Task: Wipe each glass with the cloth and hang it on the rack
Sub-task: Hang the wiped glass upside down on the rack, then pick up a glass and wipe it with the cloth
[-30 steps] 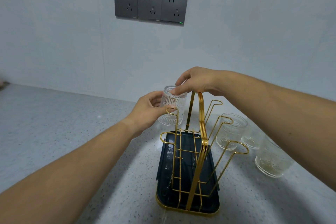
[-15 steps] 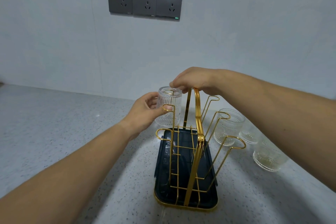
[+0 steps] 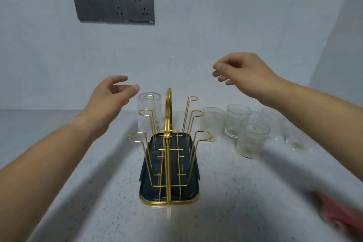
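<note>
Head view: left hand (image 3: 110,96) and right hand (image 3: 245,74) empty, fingers loosely spread, above the rack (image 3: 168,143). One glass (image 3: 150,112) hangs inverted on the far-left prong. Remaining glasses (image 3: 237,120) stand upright right of the rack, below the right hand, judged nearer. Cloth (image 3: 339,214) lies near-right, blurred.

Left forearm enters from the lower left of the frame, bare, angled up toward centre. Left hand (image 3: 110,94) sits left of centre, palm turned inward, fingers and thumb loosely extended and spread, gripping nothing. Right forearm enters from the right edge, bare, slanting up and leftward. Right hand (image 3: 243,73) is right of centre and higher than the left, back of hand up, fingers loosely curled downward, holding nothing. Hands well apart.
</note>
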Available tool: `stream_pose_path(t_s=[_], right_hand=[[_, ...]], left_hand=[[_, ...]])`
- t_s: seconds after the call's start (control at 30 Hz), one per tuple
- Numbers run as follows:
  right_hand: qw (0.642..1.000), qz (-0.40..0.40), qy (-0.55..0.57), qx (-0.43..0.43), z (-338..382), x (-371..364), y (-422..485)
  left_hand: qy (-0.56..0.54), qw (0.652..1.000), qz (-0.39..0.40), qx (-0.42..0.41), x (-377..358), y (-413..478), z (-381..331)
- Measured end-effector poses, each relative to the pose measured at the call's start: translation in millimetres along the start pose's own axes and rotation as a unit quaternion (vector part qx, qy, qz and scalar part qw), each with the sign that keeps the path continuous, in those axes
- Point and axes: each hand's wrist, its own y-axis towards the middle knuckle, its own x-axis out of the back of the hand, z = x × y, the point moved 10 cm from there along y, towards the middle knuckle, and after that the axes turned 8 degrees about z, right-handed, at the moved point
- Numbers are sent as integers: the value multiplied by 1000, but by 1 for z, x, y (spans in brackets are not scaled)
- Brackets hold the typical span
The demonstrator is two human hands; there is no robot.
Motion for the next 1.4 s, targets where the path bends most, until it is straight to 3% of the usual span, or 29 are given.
stream_pose_path(t_s=[0.2, 0.37, 0.53, 0.7, 0.8, 0.9, 1.1, 1.4], right_hand=[[997, -40, 12, -69, -74, 82, -92], [987, 11, 34, -157, -147, 90, -150], [978, 48, 73, -189, -188, 72, -173], [976, 72, 100, -177, -209, 49, -154], [980, 82, 83, -163, -216, 33, -136], [982, 70, 83, -153, -218, 21, -122], [977, 71, 148, -139, -227, 7, -104], [981, 25, 171, -90, -217, 11, -104]], left_hand=[[-25, 990, 21, -134, -46, -41, -132], [-23, 976, 156, -151, -151, -87, -187], [31, 972, 229, -50, -249, -119, -130], [40, 978, 179, 98, -294, -113, -33], [51, 978, 151, 135, -304, -92, 12], [36, 970, 174, 167, -314, -81, 45], [8, 965, 230, 128, -330, -71, 58], [-45, 977, 200, 61, -328, -67, 51]])
